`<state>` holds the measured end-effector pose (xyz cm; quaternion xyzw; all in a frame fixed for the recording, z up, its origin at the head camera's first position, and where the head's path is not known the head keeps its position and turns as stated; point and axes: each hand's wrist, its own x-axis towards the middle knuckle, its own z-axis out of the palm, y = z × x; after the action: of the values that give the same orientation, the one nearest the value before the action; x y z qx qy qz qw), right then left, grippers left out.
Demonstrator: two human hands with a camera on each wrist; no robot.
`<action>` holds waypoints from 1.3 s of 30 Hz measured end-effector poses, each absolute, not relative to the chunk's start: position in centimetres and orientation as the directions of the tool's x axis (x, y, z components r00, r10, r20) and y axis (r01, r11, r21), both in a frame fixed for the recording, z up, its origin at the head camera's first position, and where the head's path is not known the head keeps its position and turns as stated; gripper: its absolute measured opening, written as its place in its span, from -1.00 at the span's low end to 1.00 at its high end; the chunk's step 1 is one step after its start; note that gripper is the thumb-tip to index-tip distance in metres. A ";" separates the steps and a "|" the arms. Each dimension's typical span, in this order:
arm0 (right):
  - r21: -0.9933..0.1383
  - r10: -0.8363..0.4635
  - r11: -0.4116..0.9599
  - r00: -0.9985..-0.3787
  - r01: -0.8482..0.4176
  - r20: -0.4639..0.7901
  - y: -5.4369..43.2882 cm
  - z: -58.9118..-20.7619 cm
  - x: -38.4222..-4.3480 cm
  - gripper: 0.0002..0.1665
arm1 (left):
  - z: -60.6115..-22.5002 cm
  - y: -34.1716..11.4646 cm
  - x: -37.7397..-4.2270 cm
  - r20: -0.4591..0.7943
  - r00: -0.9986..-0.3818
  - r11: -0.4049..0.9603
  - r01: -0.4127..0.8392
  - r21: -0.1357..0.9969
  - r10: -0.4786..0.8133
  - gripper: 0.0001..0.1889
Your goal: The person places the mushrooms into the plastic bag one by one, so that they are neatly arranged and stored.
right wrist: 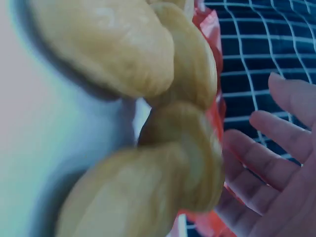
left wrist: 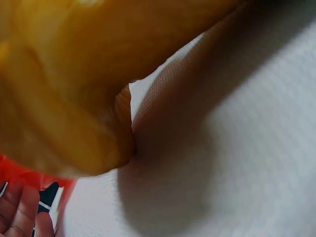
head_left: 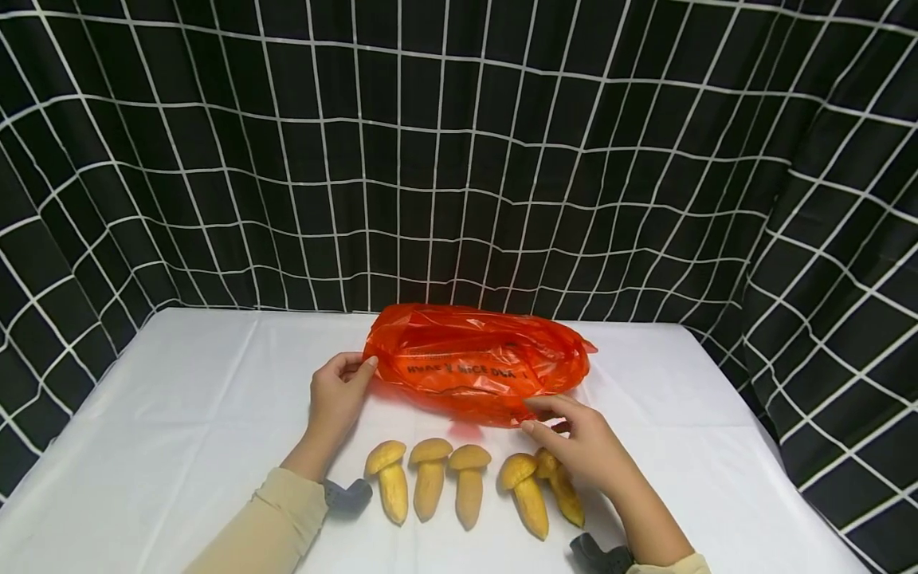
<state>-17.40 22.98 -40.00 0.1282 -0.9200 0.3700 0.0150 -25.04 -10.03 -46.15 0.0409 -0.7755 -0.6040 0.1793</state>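
Note:
A red plastic bag (head_left: 476,359) with dark printing lies on its side at the back middle, its mouth spread towards me. My left hand (head_left: 339,399) pinches the bag's left edge between thumb and fingers. At the front right rim, my right hand (head_left: 584,442) holds the plastic with thumb and fingertips. Several yellow-brown mushrooms lie in a row before the bag, among them a left one (head_left: 393,482) and a middle one (head_left: 469,486). Two overlap beside the right wrist, the nearer mushroom (head_left: 527,494) partly covering the other. Close mushrooms (right wrist: 182,153) fill much of the right wrist view.
A white cloth (head_left: 215,383) covers the table. Black curtains (head_left: 430,159) with a white grid stand behind it and on both sides. Grey wrist mounts (head_left: 347,496) sit on both forearms, close to the outer mushrooms.

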 end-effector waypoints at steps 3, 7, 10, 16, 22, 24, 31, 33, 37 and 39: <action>-0.761 -0.238 0.620 -0.970 -0.191 0.049 24.2 -40.6 -17.1 -0.54 | -46.3 -10.1 -25.1 0.222 -0.933 0.269 0.145 0.952 -0.284 -0.75; -0.822 -0.318 0.542 -0.948 -0.175 -0.007 25.6 -41.9 -17.3 -0.55 | -46.3 -10.2 -25.1 0.210 -0.934 0.269 0.132 0.954 -0.288 -0.74; -0.857 -0.390 0.485 -0.920 -0.172 -0.036 26.5 -42.8 -17.5 -0.54 | -46.3 -10.2 -25.0 0.212 -0.933 0.270 0.132 0.954 -0.290 -0.74; -0.917 -0.451 0.392 -0.884 -0.069 -0.126 27.7 -43.8 -17.7 -0.45 | -46.1 -10.2 -24.8 0.210 -0.937 0.267 0.134 0.954 -0.281 -0.72; -0.920 -0.464 0.390 -0.870 -0.033 -0.166 28.1 -43.7 -17.8 -0.42 | -45.9 -10.2 -24.8 0.207 -0.939 0.269 0.132 0.954 -0.273 -0.72; -0.917 -0.480 0.395 -0.863 -0.054 -0.157 28.1 -43.6 -17.9 -0.43 | -45.9 -10.2 -24.8 0.206 -0.940 0.275 0.129 0.953 -0.273 -0.72; -0.902 -0.490 0.423 -0.859 -0.088 -0.146 28.0 -43.9 -18.1 -0.47 | -46.0 -10.3 -24.9 0.188 -0.944 0.286 0.108 0.952 -0.271 -0.72; -0.900 -0.482 0.427 -0.864 -0.084 -0.148 28.0 -44.1 -18.1 -0.48 | -46.1 -10.3 -24.9 0.179 -0.946 0.282 0.101 0.954 -0.269 -0.72; -0.896 -0.472 0.434 -0.871 -0.094 -0.137 27.9 -44.1 -18.0 -0.49 | -46.2 -10.1 -24.9 0.171 -0.949 0.271 0.097 0.958 -0.263 -0.72; -0.895 -0.469 0.434 -0.874 -0.099 -0.131 27.9 -44.1 -17.9 -0.49 | -46.2 -10.0 -24.9 0.167 -0.951 0.268 0.095 0.959 -0.261 -0.72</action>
<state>-17.93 27.93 -44.10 0.1716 -0.8267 0.5034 -0.1839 -24.86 -10.05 -46.24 0.0529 -0.7825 -0.6027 0.1475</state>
